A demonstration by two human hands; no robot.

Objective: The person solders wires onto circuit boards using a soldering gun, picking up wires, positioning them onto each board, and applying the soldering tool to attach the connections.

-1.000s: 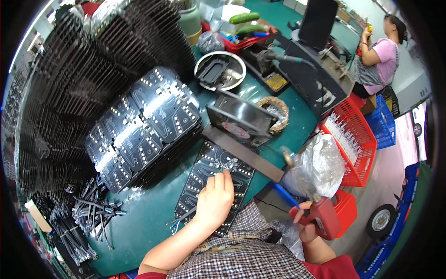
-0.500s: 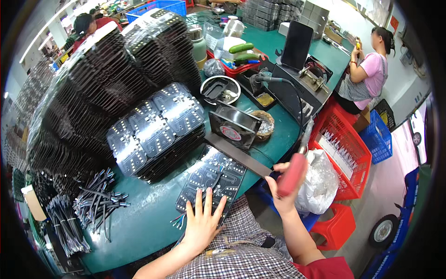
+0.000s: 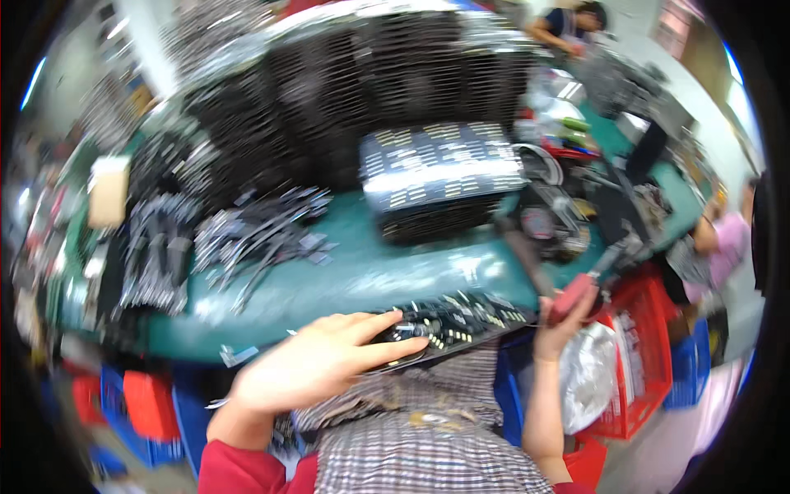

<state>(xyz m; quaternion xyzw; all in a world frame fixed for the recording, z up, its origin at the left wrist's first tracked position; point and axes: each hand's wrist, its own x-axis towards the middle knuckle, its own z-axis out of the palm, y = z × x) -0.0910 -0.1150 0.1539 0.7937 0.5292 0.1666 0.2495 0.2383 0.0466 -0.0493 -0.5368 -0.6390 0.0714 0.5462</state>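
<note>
The view is smeared by motion. My left hand [image 3: 325, 356] is at the left end of a black circuit board panel [image 3: 461, 323], its fingers closed over the top and its thumb hidden. The panel has rows of pale components and is tilted at the bench's near edge, above my checked apron. My right hand [image 3: 559, 329] is wrapped round the red handle of a soldering iron [image 3: 573, 298], whose metal shaft points up and to the right. That hand is close to the panel's right end; whether they touch I cannot tell.
On the green bench [image 3: 346, 280] lie bundles of dark cables [image 3: 259, 235] to the left. A stack of board panels [image 3: 444, 177] stands behind, before taller stacks [image 3: 329, 99]. A small fan [image 3: 539, 222] is at right. Red crates [image 3: 642, 354] stand beyond my right arm; a person in pink [image 3: 724, 247] is farther right.
The view has swung left. My left hand has gone from lying spread on the panel to holding its left end, and the panel is now tilted. The soldering iron stays in my right hand.
</note>
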